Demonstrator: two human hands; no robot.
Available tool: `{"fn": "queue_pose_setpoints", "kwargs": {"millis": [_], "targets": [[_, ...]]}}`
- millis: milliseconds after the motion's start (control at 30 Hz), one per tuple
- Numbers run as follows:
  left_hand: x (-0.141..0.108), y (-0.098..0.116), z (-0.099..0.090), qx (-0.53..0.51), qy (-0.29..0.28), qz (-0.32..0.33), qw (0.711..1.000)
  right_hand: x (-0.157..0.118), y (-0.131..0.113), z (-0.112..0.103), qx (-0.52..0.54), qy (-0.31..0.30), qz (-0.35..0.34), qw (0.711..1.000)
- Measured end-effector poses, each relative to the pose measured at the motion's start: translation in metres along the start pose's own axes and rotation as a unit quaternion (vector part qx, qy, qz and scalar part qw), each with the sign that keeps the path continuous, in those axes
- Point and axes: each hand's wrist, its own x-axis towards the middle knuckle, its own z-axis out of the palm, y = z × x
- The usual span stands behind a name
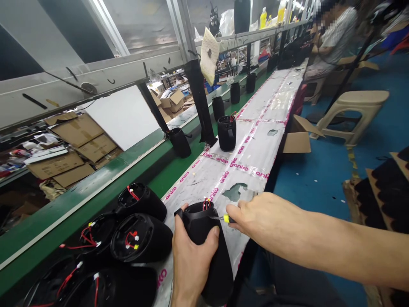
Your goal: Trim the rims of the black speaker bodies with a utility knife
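Note:
A black, fabric-covered cylindrical speaker housing (220, 273) stands tilted in front of me, its open end up, with red wires and small connectors (207, 204) showing inside. My left hand (190, 260) wraps around its side, thumb across the front. My right hand (251, 213) is closed on a screwdriver (226, 218) with a yellow and black handle. Its thin shaft reaches the housing just below the rim; whether the tip sits in a gap there I cannot tell. To the left, several similar housings (150, 238) lie close together, red wires hanging in their open ends.
The bench (198, 187) is covered in printed white film, torn near my right hand. Another housing (227, 134) stands farther up it. More stand along the green conveyor (156, 179). A stool (358, 106), an open carton (297, 136) and a seated person (338, 38) are on the right.

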Motion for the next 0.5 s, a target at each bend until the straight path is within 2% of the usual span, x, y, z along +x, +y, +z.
{"fn": "queue_pose_setpoints", "kwargs": {"millis": [167, 300, 400, 500], "targets": [[-0.001, 0.004, -0.001, -0.011, 0.000, 0.009, 1.000, -0.001, 0.000, -0.005, 0.026, 0.002, 0.016, 1.000], [-0.003, 0.004, -0.003, -0.075, 0.019, 0.009, 0.997, -0.001, -0.005, -0.009, 0.115, -0.008, 0.045, 0.992], [-0.002, 0.001, -0.005, -0.160, 0.010, -0.012, 0.987, -0.005, -0.010, -0.011, 0.219, 0.018, 0.086, 0.972], [-0.002, -0.003, -0.005, -0.264, -0.005, -0.060, 0.963, -0.011, -0.012, -0.009, 0.305, 0.048, 0.161, 0.937]]}}
